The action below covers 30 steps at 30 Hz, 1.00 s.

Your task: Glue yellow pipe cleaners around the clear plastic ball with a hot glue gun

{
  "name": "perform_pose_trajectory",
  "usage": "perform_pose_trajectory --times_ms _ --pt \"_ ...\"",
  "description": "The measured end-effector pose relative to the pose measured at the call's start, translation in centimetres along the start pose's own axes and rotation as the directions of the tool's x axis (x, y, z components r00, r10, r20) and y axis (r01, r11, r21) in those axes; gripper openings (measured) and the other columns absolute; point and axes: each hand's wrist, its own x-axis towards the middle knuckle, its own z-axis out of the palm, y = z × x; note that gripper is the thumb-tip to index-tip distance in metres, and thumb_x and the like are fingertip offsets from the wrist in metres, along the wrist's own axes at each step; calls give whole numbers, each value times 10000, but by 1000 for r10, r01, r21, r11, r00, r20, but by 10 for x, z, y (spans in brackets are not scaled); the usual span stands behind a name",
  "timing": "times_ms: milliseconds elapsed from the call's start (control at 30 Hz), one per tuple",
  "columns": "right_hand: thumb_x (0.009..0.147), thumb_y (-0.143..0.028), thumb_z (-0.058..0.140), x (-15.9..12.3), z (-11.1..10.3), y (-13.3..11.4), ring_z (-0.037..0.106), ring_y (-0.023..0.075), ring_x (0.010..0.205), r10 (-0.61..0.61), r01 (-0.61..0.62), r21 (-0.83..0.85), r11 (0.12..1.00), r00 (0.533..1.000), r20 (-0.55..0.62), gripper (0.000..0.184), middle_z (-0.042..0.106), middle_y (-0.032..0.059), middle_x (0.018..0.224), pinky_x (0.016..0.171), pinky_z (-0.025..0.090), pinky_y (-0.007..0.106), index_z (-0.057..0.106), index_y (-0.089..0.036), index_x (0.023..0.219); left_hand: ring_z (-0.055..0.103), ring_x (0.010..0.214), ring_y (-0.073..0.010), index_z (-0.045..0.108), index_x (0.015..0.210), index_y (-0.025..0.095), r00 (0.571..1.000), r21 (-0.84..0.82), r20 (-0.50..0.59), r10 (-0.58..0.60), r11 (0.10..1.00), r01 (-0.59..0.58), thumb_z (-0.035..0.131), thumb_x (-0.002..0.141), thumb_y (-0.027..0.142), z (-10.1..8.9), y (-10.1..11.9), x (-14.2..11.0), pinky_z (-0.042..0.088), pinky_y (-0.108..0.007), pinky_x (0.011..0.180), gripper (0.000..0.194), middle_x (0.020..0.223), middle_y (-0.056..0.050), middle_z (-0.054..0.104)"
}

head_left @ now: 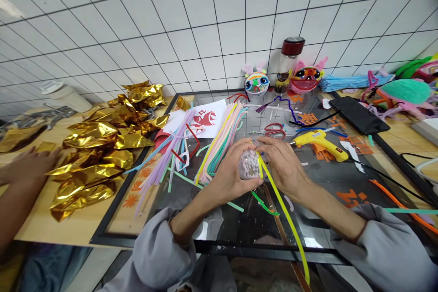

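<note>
My left hand (228,174) is closed around a small speckled pinkish-white ball (249,167), held above the dark glass-topped work mat (328,178). My right hand (283,163) pinches a long yellow pipe cleaner (286,216) against the ball's right side; the stem trails down toward me. A green pipe cleaner (264,204) lies just under my hands. A bundle of pastel pipe cleaners (221,141) lies on the mat just beyond my left hand.
A yellow glue gun (321,142) and red scissors (275,130) lie beyond my right hand. Crumpled gold foil (102,146) heaps at the left, where another person's hand (29,162) rests. Two finished mask figures (256,81) and a red-capped jar (287,61) stand at the wall. A black tablet (359,115) lies right.
</note>
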Motion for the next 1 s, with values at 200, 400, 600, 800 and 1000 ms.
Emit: perform_pose_trajectory --times_ms 200,400,600,800,1000 --pt "903 -55 422 0 -2 -1 558 250 1216 76 -73 113 991 997 -25 345 598 165 1268 936 476 412 528 -167 1212 442 1371 -338 434 1269 219 1000 14 -3 -10 1000 10 831 678 246 -1 1 0 363 -543 1153 712 1435 -175 447" --pt "887 -168 611 -1 -8 2 623 210 972 205 -157 243 957 962 -183 80 638 73 1002 846 491 370 543 -207 899 433 1388 -327 444 1269 213 999 16 13 -32 999 31 819 693 237 -3 4 0 355 -524 1164 688 1440 -179 458" --pt "879 -108 593 -8 -10 3 602 228 960 6 1 39 999 986 -165 166 658 89 978 839 466 396 570 -184 1025 439 1384 -332 462 1261 203 999 26 1 -53 998 53 815 696 265 -5 4 2 348 -518 1169 669 1425 -173 493" --pt "840 -102 574 -10 -12 2 603 255 1003 -76 76 1 997 990 -122 353 648 142 1078 837 466 422 569 -145 1190 447 1380 -329 468 1272 212 998 21 -18 -57 998 57 810 713 281 -6 4 2 333 -536 1176 659 1418 -156 503" --pt "833 -106 619 -12 -11 1 631 259 1012 -204 200 -43 979 971 -122 270 707 113 1038 859 466 449 637 -173 1094 445 1383 -328 470 1282 194 998 20 -27 -53 998 53 813 717 291 -6 1 2 338 -520 1180 669 1429 -166 494"
